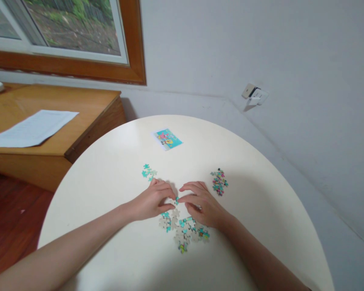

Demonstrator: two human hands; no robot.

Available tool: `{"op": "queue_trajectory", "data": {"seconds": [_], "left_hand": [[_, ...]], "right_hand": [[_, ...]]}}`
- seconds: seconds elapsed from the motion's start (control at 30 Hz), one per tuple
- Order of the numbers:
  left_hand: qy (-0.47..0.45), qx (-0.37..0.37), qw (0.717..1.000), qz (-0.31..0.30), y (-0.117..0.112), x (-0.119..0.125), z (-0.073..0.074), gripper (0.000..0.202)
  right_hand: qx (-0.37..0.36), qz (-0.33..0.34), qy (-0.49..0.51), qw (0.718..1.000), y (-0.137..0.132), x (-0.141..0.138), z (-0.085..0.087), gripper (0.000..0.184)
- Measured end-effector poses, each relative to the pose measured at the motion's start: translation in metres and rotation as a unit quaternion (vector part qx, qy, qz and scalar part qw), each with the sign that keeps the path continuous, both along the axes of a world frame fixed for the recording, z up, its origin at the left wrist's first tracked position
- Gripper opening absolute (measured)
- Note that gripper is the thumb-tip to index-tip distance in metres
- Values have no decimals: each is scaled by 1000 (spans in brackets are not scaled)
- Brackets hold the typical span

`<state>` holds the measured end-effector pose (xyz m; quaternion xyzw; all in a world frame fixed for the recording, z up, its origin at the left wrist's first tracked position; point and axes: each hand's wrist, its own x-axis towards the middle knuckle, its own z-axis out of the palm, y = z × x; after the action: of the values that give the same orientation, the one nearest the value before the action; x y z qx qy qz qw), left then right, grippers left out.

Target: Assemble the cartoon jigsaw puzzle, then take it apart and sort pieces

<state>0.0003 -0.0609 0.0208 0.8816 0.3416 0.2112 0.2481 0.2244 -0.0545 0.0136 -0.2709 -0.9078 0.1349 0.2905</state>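
A small teal jigsaw puzzle piece (176, 200) lies between the fingertips of my two hands. My left hand (156, 200) comes in from the left, its fingers curved and a gap between thumb and forefinger; the fingertips are at the piece's left side. From the right, my right hand (203, 205) reaches over with fingers spread and thumb apart, a fingertip at the same piece. Just below both hands is a loose spread of puzzle pieces (185, 234), several teal, others showing pale grey. Whether the fingertips press on the piece is too small to tell.
A round white table (109, 190) carries everything. Teal pieces (145, 173) form a small group at left, and a multicoloured pile (220, 184) sits at right. A cartoon picture card (168, 139) lies farther back. Beyond are a wooden desk (87, 97) with paper (36, 127) and a wall socket (259, 97).
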Motion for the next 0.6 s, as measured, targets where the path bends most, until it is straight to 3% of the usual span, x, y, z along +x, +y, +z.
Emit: {"op": "queue_trajectory", "data": {"seconds": [0.1, 0.37, 0.6], "left_hand": [[-24, -10, 1000, -5, 0, 0, 2, 2], [-1, 96, 992, 81, 4, -5, -2, 15], [-12, 100, 987, 127, 7, -7, -5, 29]], "right_hand": [[9, 1, 9, 1000, 1, 0, -2, 30], [31, -19, 56, 998, 3, 0, -3, 28], [19, 17, 19, 1000, 0, 1, 1, 28]]}}
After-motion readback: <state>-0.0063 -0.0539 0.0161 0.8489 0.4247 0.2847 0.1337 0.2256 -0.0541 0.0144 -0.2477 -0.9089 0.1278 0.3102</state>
